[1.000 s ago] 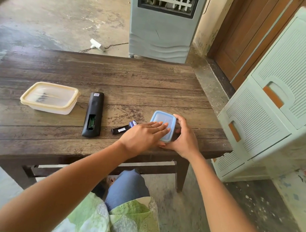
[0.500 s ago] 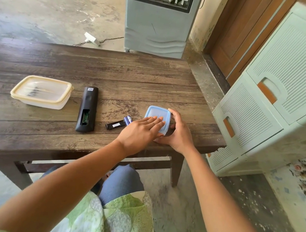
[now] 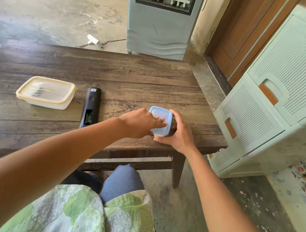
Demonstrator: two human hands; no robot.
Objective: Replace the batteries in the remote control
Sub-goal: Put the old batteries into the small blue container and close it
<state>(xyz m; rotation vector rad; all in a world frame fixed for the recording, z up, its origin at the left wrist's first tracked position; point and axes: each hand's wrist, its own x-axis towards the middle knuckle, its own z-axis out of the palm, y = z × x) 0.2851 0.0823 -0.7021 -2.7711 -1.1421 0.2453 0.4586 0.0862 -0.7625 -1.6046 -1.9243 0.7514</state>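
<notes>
left hand [image 3: 139,122]: fingers straight, atop box [image 3: 159,114] | right hand [image 3: 181,136]: fingers curled round it

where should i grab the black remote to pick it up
Pinch the remote across its two long sides, at the closed far half, coming from above: it lies flat on the table, back up, open battery bay at the near end.

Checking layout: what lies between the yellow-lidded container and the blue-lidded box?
Head view: the black remote, battery bay open, then the left hand on the box.
</notes>
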